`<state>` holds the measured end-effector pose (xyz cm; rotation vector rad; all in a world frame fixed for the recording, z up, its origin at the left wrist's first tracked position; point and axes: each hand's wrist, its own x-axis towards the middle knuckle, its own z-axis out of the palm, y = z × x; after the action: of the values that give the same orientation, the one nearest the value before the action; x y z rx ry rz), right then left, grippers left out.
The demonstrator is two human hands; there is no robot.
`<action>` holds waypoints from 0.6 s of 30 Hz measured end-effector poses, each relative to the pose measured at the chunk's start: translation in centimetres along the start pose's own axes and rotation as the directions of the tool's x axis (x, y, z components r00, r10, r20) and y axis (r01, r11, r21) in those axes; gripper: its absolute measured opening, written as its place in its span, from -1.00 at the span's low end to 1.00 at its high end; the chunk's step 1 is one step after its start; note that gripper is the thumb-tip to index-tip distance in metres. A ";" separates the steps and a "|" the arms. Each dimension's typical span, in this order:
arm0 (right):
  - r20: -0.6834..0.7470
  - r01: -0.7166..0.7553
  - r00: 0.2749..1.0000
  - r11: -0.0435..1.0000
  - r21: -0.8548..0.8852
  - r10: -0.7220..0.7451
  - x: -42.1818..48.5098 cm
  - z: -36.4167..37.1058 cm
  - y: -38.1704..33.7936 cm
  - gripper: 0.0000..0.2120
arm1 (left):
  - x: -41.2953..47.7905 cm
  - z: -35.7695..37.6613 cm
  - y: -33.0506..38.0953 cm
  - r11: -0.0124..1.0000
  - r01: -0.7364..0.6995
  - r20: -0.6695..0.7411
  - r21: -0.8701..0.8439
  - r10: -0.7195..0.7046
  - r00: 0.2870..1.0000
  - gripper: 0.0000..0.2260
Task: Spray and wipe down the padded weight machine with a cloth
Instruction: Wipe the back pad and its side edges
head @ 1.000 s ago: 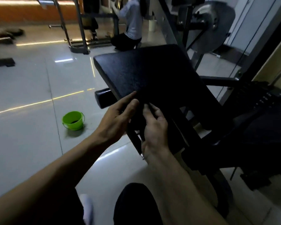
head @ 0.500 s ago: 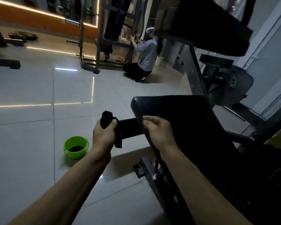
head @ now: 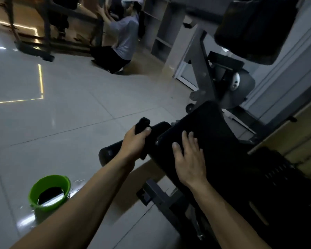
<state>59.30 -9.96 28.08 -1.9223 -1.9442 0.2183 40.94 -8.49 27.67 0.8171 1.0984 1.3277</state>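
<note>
Now left hand (head: 135, 143): fingers curled around cloth (head: 142, 124), to wipe near roller pad (head: 109, 153).
Right hand (head: 189, 156): fingers flat, steadying seat pad (head: 223, 126).

Most of the cloth (head: 142, 125) is hidden inside the gripping left hand (head: 133, 146), the roller pad (head: 110, 153) behind that grip is partly covered, and the green bucket (head: 47, 180), below the grip, is partly masked by the forearm (head: 86, 200).

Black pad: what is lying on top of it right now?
Only the right hand, fingers straight, rests flat on the black pad near its front corner. The pad surface beneath the palm is covered. The left hand grips the dark cloth beside it.
</note>
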 end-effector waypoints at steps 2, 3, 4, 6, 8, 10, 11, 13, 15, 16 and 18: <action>-0.008 0.004 1.000 0.999 0.049 -0.003 -1.3 0.0 -0.4 -0.28 | -1.0 -0.9 0.0 0.999 0.017 0.182 0.034 -0.022 0.983 -0.84; -0.015 -0.015 1.000 0.996 0.085 0.017 -1.5 -0.2 -0.7 -0.29 | -1.6 -1.1 -0.1 0.999 -0.001 0.270 0.047 -0.012 0.963 -0.83; -0.032 -0.042 0.998 0.991 0.130 0.047 -1.6 -0.6 -1.1 -0.34 | -2.1 -1.4 -0.3 0.997 -0.019 0.331 0.072 -0.006 0.943 -0.82; -0.137 -0.098 0.983 0.976 0.197 0.126 -0.4 -1.3 -1.5 -0.52 | -2.0 -1.7 0.0 0.989 -0.087 0.382 0.119 0.035 0.924 -0.83; -0.207 -0.171 0.958 0.975 0.141 0.198 2.0 -1.7 -1.3 -0.59 | -1.3 -2.1 -0.3 0.976 -0.148 0.421 0.160 0.068 0.905 -0.83; -0.116 -0.263 0.956 0.963 0.063 0.268 4.2 -1.4 -1.2 -0.48 | -0.2 -2.4 -0.3 0.970 -0.197 0.495 0.141 0.103 0.863 -0.76; -0.073 -0.299 0.951 0.954 0.040 0.301 4.9 -1.0 -1.1 -0.44 | 0.5 -2.4 -0.3 0.971 -0.211 0.543 0.116 0.116 0.831 -0.75; -0.059 -0.331 0.942 0.944 0.013 0.331 5.4 -0.1 -1.0 -0.44 | 2.1 -1.9 0.0 0.964 -0.246 0.622 0.103 0.130 0.772 -0.76; -0.066 -0.344 0.937 0.939 0.009 0.344 5.0 0.0 -1.2 -0.46 | 3.9 -0.4 0.8 0.942 -0.300 0.643 0.148 0.138 0.753 -0.69; -0.075 -0.353 0.932 0.935 0.012 0.353 4.7 0.0 -1.2 -0.46 | 4.8 0.6 1.3 0.928 -0.327 0.647 0.178 0.140 0.749 -0.66; -0.077 -0.352 0.932 0.936 0.023 0.353 5.0 -0.2 -1.3 -0.47 | 7.3 2.9 2.0 0.933 -0.291 0.656 0.213 0.084 0.750 -0.63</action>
<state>58.32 -5.15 29.58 -2.2288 -1.5321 0.2437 42.34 -0.71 29.42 1.5203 0.6741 0.9166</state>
